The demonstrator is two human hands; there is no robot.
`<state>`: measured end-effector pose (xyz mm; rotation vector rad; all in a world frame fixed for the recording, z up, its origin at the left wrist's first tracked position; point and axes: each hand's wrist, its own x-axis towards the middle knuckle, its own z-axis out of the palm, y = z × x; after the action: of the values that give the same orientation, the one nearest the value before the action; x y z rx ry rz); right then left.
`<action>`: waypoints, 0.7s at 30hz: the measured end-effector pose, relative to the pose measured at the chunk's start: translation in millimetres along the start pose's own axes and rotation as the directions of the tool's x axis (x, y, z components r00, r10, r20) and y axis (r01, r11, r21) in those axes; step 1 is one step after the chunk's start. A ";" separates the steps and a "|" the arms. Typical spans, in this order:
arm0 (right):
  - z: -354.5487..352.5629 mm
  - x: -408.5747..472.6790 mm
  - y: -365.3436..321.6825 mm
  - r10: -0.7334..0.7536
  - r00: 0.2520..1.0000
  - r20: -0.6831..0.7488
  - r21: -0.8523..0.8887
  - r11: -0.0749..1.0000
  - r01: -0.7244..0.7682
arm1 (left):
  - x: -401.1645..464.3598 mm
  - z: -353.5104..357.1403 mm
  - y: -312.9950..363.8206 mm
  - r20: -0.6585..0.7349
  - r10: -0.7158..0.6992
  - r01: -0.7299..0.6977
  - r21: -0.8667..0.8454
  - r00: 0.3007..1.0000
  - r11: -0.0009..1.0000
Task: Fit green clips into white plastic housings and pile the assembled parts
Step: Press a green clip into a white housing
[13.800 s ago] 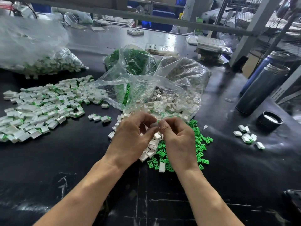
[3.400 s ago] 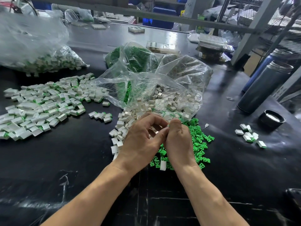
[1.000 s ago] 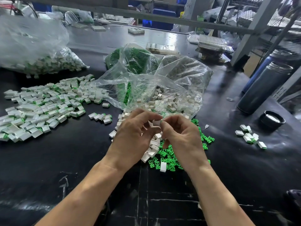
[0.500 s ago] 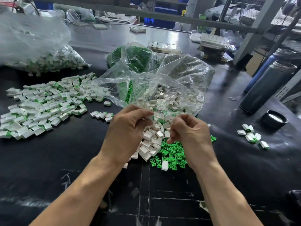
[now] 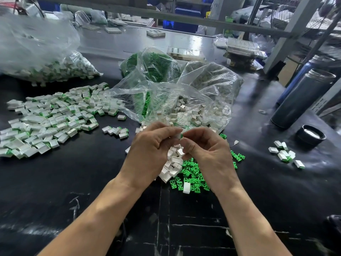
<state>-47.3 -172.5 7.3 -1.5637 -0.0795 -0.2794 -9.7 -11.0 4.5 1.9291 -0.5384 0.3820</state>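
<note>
Centre frame, your left hand (image 5: 153,145) pinches a white housing (image 5: 178,135) while your right hand (image 5: 204,146) fingertips press, apparently, a green clip (image 5: 181,135) in; both are light, stiff, slippery, so grip the housing's flat sides

Both forearms were bare up to the bottom frame edge, no sleeves or cuffs in view. Left hand (image 5: 147,150) and right hand (image 5: 208,150) were ungloved, with no rings, watch or wristband visible. Knuckles and tendons stood out on the backs of the hands; the fingernails were mostly hidden from the head camera.
</note>
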 end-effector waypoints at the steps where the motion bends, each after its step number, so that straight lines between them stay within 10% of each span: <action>1: 0.3 -0.2 -0.5 0.000 1.000 -0.002 0.002 1.000 0.000 | 0.5 -0.1 -0.9 0.001 0.003 -0.003 -0.006 1.000 1.000; 21: -0.3 -2.2 -2.4 0.034 0.998 0.044 -0.040 0.999 -0.032 | 0.6 -1.8 -3.6 0.076 0.054 -0.057 0.044 0.996 0.997</action>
<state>-50.0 -172.4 9.1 -1.6094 -0.0830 -0.2211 -7.3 -8.2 2.7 1.9817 -0.6379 0.3618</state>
